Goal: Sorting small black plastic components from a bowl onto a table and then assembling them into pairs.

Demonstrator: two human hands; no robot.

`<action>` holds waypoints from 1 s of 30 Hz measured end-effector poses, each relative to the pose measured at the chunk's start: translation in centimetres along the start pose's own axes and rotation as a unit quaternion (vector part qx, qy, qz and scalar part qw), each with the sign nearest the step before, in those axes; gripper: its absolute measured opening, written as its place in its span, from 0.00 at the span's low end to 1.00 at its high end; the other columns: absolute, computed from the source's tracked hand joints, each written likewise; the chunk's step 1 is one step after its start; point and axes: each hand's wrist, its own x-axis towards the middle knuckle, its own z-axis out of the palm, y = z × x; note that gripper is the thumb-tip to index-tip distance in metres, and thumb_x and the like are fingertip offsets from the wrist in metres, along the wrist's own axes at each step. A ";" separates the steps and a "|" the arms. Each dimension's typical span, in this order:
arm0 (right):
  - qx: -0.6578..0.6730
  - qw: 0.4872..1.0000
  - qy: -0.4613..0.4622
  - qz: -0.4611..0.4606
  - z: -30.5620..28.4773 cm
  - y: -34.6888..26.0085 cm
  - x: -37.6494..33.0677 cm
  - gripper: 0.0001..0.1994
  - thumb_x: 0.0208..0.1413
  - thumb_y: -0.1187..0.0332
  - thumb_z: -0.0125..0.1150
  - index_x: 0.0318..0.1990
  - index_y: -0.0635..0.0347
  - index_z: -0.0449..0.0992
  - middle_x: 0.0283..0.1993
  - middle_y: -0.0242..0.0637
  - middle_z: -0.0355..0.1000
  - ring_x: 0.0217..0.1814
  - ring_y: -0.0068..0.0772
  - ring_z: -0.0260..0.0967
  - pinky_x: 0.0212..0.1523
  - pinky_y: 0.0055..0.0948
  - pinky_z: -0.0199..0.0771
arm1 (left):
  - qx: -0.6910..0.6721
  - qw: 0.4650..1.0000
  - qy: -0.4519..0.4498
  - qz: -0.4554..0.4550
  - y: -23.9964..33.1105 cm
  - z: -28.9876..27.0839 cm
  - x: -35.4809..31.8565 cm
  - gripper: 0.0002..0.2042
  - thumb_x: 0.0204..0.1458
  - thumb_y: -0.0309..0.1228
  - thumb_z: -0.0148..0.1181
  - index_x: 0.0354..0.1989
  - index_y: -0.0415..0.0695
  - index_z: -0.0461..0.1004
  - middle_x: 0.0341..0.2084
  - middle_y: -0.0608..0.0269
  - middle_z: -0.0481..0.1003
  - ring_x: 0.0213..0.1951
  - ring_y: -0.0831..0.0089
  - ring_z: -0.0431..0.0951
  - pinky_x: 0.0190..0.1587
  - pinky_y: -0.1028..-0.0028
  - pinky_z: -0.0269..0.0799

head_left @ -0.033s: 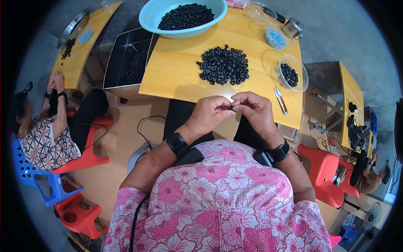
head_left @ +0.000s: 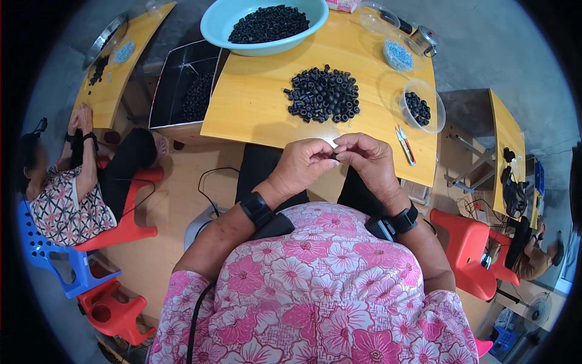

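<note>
My left hand (head_left: 301, 164) and my right hand (head_left: 370, 162) meet just off the near edge of the yellow table (head_left: 248, 109). The fingertips of both pinch one small black piece (head_left: 334, 156) between them, mostly covered by the fingers. A loose pile of small black ring-shaped pieces (head_left: 324, 94) lies on the table beyond my hands. To the right of my right hand rest thread snips (head_left: 405, 147) with orange-red on the handle. A clear round tub (head_left: 438, 115) at the table's right side contains more black pieces.
A pale blue basin (head_left: 212, 27) full of black pieces stands at the far left. Another clear tub (head_left: 398, 54) contains small light-blue bits, near a metal mug (head_left: 424, 39). A black-lined box (head_left: 176, 91) adjoins the table's left. A co-worker (head_left: 73, 194) sits left; a red stool (head_left: 464, 252) stands right.
</note>
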 end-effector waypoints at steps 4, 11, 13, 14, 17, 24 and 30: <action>0.086 0.996 0.005 -0.020 0.1 0.4 -0.2 0.14 0.51 0.85 0.61 0.45 0.62 0.79 0.38 0.29 0.75 0.43 0.18 0.71 0.48 0.21 0.73 | -0.107 0.994 0.016 -0.007 -0.5 0.4 -0.2 0.08 0.53 0.24 0.63 0.39 0.34 0.77 0.31 0.62 0.79 0.35 0.79 0.79 0.41 0.77 0.76; -0.107 0.990 0.019 -0.092 -0.2 -0.2 -0.3 0.15 0.47 0.84 0.63 0.42 0.60 0.81 0.38 0.36 0.76 0.43 0.29 0.74 0.47 0.25 0.74 | -0.090 0.996 0.010 -0.012 0.2 0.0 -0.2 0.07 0.54 0.24 0.62 0.39 0.34 0.77 0.32 0.63 0.79 0.36 0.82 0.78 0.41 0.78 0.76; -0.144 0.983 0.014 -0.116 -0.1 -0.4 -0.1 0.14 0.46 0.84 0.64 0.41 0.59 0.82 0.37 0.37 0.76 0.42 0.32 0.75 0.46 0.26 0.74 | -0.084 0.995 -0.009 -0.058 0.3 -0.2 -0.1 0.07 0.55 0.24 0.61 0.40 0.36 0.77 0.33 0.68 0.79 0.39 0.83 0.77 0.45 0.79 0.73; -0.181 0.973 0.014 -0.144 0.0 -0.3 -0.2 0.14 0.45 0.83 0.65 0.41 0.59 0.82 0.36 0.38 0.76 0.40 0.34 0.75 0.44 0.27 0.75 | -0.084 0.995 -0.009 -0.056 0.2 -0.2 -0.1 0.07 0.55 0.24 0.61 0.40 0.36 0.77 0.33 0.68 0.79 0.39 0.83 0.77 0.45 0.79 0.73; -0.218 0.957 0.012 -0.193 0.2 -0.1 -0.1 0.15 0.44 0.83 0.66 0.41 0.57 0.82 0.35 0.39 0.76 0.38 0.36 0.76 0.41 0.28 0.76 | -0.191 0.979 -0.022 -0.066 -0.9 0.1 -0.4 0.06 0.56 0.26 0.60 0.40 0.38 0.78 0.31 0.69 0.78 0.36 0.83 0.75 0.42 0.81 0.71; -0.224 0.956 0.002 -0.191 0.2 0.1 0.3 0.15 0.45 0.81 0.66 0.42 0.56 0.82 0.34 0.37 0.76 0.38 0.36 0.75 0.39 0.30 0.76 | -0.264 0.959 -0.007 -0.105 -1.6 0.6 -0.3 0.06 0.58 0.24 0.59 0.40 0.35 0.76 0.30 0.68 0.76 0.33 0.83 0.74 0.39 0.81 0.72; -0.237 0.963 0.020 -0.125 -0.9 1.1 1.3 0.09 0.47 0.77 0.67 0.37 0.59 0.82 0.33 0.38 0.76 0.37 0.37 0.75 0.40 0.30 0.75 | -0.285 0.954 -0.011 -0.093 -2.5 -0.1 -0.2 0.07 0.57 0.22 0.59 0.42 0.34 0.74 0.33 0.65 0.77 0.33 0.81 0.76 0.40 0.80 0.73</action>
